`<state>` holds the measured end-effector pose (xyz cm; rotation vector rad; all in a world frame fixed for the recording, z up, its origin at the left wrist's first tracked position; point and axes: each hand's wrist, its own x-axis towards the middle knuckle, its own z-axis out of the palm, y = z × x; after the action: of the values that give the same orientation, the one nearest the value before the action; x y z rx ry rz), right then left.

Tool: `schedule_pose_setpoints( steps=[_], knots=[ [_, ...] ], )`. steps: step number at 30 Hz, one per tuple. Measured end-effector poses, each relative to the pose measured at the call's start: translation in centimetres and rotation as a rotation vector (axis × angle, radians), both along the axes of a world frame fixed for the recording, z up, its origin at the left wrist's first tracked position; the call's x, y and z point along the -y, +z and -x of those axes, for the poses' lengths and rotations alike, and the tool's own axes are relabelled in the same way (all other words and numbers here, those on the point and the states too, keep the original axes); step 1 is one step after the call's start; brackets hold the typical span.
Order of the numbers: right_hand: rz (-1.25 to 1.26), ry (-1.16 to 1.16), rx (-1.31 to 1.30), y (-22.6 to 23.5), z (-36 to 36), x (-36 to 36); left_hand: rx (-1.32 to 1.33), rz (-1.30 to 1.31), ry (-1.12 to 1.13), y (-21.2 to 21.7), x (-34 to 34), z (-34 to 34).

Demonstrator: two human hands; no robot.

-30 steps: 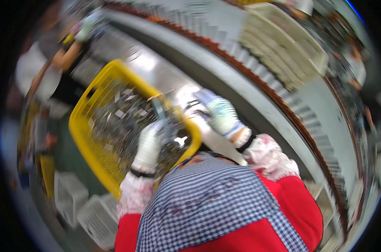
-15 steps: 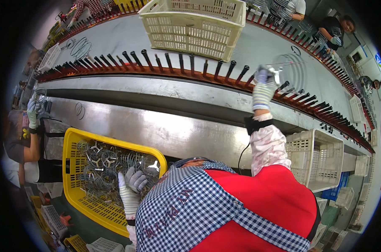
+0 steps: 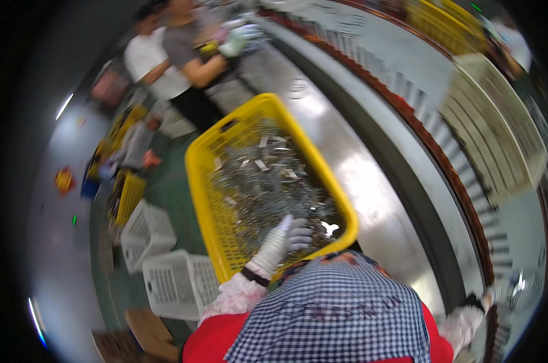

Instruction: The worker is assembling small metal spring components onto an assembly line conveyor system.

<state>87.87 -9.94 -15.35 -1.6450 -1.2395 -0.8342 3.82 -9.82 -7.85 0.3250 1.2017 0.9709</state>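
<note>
A yellow plastic basket point(image 3: 202, 199) stands in front of me, heaped with wire coils point(image 3: 268, 181) that have small silver metal pieces among them. Inside its near end, my left hand point(image 3: 286, 237) in a whitish glove rests over the coils with the fingers stretched and apart, seemingly holding nothing. Far to the right, by the rack on the bench, my right hand point(image 3: 499, 293) is gloved and smeared by motion. A shiny silver metal piece point(image 3: 518, 282) shows at its fingers; wire rings around it are too blurred to make out.
Upright dark rods line a reddish-brown rail point(image 3: 434, 145) along the bench. A cream crate point(image 3: 491, 127) stands beyond it. White crates point(image 3: 168, 284) sit on the green floor at left. Two people point(image 3: 177, 60) stand at the far left end of the steel bench point(image 3: 370, 187).
My view has swung left, toward the yellow basket and the floor beside it. The right hand now appears at the lower right edge. The left hand stays over the basket.
</note>
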Motion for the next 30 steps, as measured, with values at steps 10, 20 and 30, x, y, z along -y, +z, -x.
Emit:
schedule_pose_setpoints(
  steps=[10, 20, 30],
  knots=[
    [0.303, -0.122, -0.759, 2.1, 5.7, -5.6, -0.064, 0.051, 0.209, -0.7, 8.0, 4.2],
    [0.432, 0.167, -0.966, -2.2, 9.5, -10.6, -0.177, -0.084, 0.705, -5.4, 11.2, 13.7],
    [0.424, 0.195, -1.244, -9.9, 8.6, -14.6, -0.379, -0.026, 0.612, -9.3, 11.2, 13.6]
  ],
)
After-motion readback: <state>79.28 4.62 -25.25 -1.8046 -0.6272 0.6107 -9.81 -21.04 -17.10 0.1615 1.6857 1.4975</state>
